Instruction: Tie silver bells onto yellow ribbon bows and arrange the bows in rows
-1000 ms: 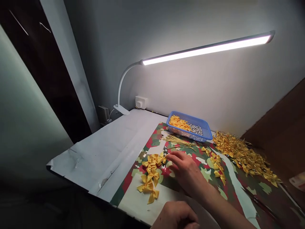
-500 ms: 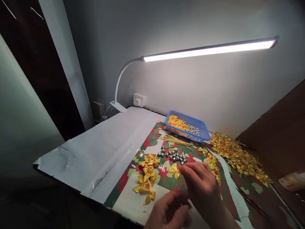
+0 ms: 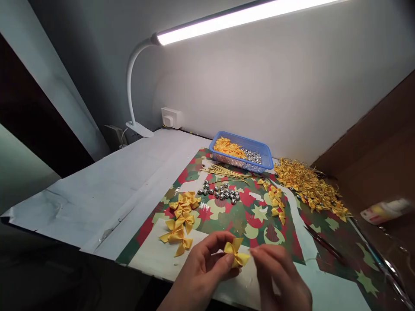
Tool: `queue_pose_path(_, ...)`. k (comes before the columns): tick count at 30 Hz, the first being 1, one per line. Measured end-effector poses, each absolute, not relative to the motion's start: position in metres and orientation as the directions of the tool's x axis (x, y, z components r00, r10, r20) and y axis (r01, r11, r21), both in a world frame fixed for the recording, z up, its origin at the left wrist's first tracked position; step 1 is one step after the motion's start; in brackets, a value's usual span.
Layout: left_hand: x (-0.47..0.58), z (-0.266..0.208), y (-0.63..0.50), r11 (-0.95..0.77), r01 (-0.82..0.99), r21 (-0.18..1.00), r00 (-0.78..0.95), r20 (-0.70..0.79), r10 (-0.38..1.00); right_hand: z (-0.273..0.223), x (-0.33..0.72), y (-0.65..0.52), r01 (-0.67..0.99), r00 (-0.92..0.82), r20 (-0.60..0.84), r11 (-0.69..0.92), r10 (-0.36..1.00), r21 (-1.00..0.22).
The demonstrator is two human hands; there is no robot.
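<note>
The table (image 3: 129,172) runs back to the wall along its far edge, and the work sits over its near edge; there the left hand (image 3: 202,268) has its grip clamped on one yellow bow (image 3: 236,254), thumb in front and fingers behind; the right hand (image 3: 282,272) has its fingertips together just beside the bow's right tail, though I cannot tell whether they pinch anything; to handle it well, a light hold near the knot should suit best, since squeezing the loops would likely crease the satin; keeping both tails free lets the right fingers work without the thumb in their way; holding it low over the near edge seems wise, as a dropped bow would then land on the table. As for numbers, largest first: one lamp (image 3: 227,20) above; one blue basket (image 3: 249,144) by the far edge; one heap of bows (image 3: 308,185) toward the far right corner, too tangled to count; one bunch of gold wires (image 3: 227,172), overlapping and uncountable; roughly seven loose bows (image 3: 188,222) left of the hands; about five in a smaller group (image 3: 275,197) toward the right; about twenty silver bells (image 3: 223,192) mid-table.
</note>
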State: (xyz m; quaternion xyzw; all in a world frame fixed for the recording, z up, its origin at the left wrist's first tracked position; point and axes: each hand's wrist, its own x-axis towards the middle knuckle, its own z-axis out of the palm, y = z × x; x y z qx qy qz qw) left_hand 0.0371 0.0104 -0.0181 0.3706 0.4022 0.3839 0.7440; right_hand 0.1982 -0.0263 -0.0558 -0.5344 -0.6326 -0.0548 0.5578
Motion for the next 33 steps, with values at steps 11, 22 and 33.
queue_pose_path(11, 0.036, -0.021, 0.018, 0.091, 0.018, 0.996, 0.573, -0.085, 0.815, -0.036, 0.208, -0.03, 0.108, 0.143, 0.067, 0.052, 0.987, -0.993)
queue_pose_path(22, 0.043, -0.016, 0.02, 0.31, -0.246, 0.918, 0.551, -0.13, 0.824, -0.04, 0.182, -0.032, -0.338, 0.296, -0.163, -0.057, 0.941, -0.94)
queue_pose_path(33, 0.036, -0.013, 0.018, 0.131, -0.003, 0.991, 0.407, -0.119, 0.906, -0.045, 0.182, -0.032, -0.118, 0.279, -0.086, -0.054, 0.957, -0.991)
